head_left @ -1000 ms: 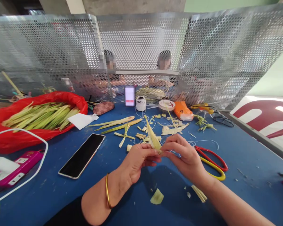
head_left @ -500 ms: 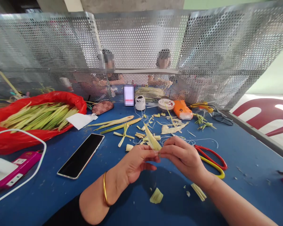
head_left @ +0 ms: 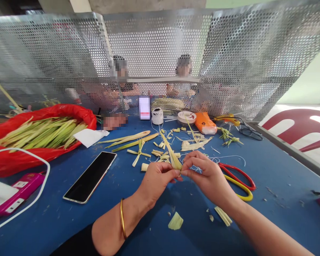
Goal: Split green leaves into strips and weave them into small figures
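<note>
Right of the black phone [head_left: 90, 177], the left hand [head_left: 157, 182] and right hand [head_left: 209, 177] pinch the base of a husk [head_left: 174, 157] — pale yellow-green, tapering to a slim tip. Beyond the phone, an orange packet [head_left: 206, 125] bears a dark mark [head_left: 202, 121] — too small for me to read.

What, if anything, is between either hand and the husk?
Nothing visible: the left hand and right hand both have fingers at the near end of the husk. The scissors lie off to the right, not between.
</note>
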### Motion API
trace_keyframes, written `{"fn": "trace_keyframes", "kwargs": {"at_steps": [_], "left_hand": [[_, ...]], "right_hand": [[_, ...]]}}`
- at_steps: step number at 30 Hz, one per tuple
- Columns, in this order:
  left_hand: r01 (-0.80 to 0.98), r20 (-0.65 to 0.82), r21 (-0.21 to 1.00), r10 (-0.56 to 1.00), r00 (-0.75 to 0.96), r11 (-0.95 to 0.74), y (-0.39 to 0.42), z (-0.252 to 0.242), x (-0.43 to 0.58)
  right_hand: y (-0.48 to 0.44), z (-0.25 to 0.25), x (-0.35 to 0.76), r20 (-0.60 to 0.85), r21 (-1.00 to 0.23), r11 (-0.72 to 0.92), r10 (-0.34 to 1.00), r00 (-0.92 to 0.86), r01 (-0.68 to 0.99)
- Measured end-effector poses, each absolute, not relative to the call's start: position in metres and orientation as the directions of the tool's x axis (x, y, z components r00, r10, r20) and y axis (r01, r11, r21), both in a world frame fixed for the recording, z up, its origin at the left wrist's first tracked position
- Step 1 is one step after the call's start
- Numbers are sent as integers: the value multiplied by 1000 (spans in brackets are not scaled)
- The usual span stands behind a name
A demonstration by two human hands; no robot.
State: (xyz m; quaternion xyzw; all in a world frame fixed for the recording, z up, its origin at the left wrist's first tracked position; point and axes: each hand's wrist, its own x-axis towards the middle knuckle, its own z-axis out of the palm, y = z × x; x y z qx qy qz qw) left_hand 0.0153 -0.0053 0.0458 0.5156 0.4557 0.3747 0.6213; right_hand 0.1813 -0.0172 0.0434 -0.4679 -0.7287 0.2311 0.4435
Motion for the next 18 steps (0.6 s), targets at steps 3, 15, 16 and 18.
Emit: {"fn": "trace_keyframes", "kwargs": {"at_steps": [3,15,16,18], "left_hand": [[49,-149,989,942,301,140,-5,46,16],[70,-205,979,935,288,193,-10,50,19],[64,-207,978,933,294,197,-10,50,19],[49,-205,979,929,309,200,-9,49,18]], "right_hand": [[-17,43,179,308,-817,336,941,-137,469],[-17,44,177,170,-885,173,984,-47,433],[-17,44,177,174,-879,179,983,-51,442],[-18,44,177,202,-860,203,978,-52,469]]}}
